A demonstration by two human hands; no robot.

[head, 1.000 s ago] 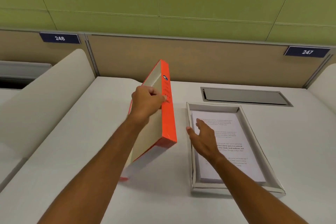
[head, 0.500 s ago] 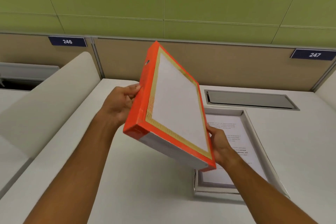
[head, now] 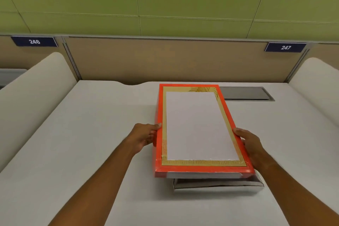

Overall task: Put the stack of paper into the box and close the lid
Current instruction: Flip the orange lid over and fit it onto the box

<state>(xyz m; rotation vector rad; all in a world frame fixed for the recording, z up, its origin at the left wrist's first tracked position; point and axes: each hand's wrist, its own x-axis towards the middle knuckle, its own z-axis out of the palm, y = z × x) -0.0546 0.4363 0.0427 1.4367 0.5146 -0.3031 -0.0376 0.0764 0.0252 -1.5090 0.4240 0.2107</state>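
I see one head-worn wide view, looking forward and down, close over both hands [head: 200, 141] at the desk [head: 91, 134].

White desk [head: 91, 134], plain top. Box [head: 218, 184] sits on it, right of centre, only its near edge showing. Grey hatch [head: 245, 93] set flush into the desk beyond the box, toward the back right. Rest of box hidden, contents can't be told.

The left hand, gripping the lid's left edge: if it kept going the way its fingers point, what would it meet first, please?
The left hand points rightward and already touches the orange lid, so the lid's side wall blocks it at once.
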